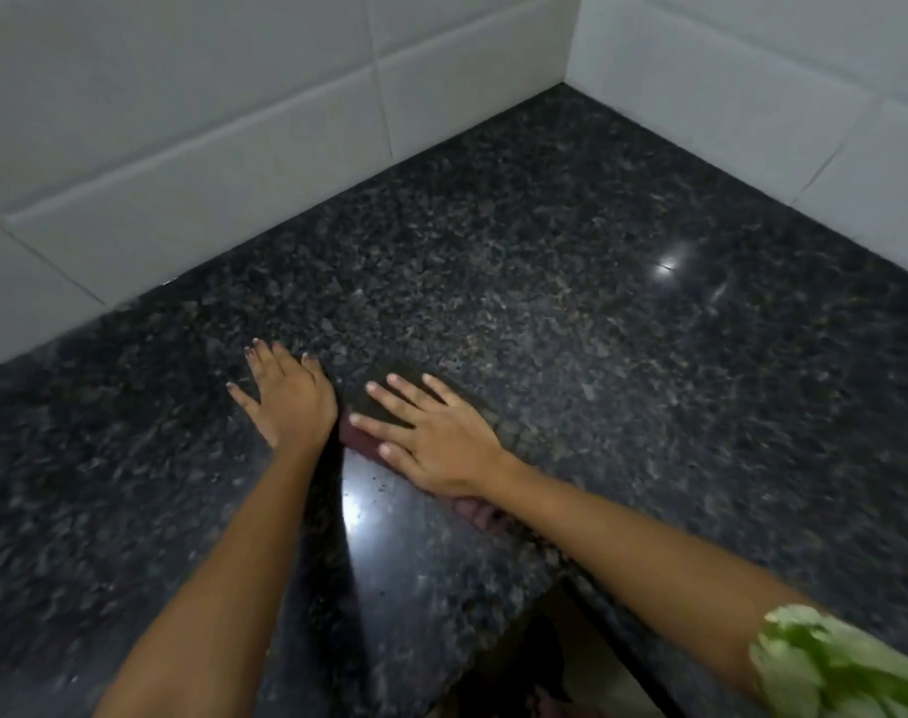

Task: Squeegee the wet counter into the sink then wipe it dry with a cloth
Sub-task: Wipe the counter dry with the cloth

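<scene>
Person leans over the dark speckled granite bench (pixel 571 261), both bare forearms stretched toward the inside corner where the white tiled walls (pixel 234 121) meet. Left hand (pixel 286 396) lies flat on the stone, fingers spread, nothing under or in it; it looks like a brace. Right hand (pixel 431 432) is just beside it, on the side nearer the wall corner, palm down and fingers splayed over a dark, dull reddish cloth (pixel 361 432) that shows past the fingertips and again under the wrist; the grip is not closed round the cloth, only pressing it flat to the stone. No squeegee and no sink in sight. My reading: the drying step is in hand, squeegee work apparently over. Stone on the near side of the cloth gives a hard mirror glare; whether the rest is wet or dry I cannot tell, the frame being blurred. Next move, as I judge it, calls for steady downward pressure and overlapping strokes out toward the wall corner, right up to the tile edge.
</scene>
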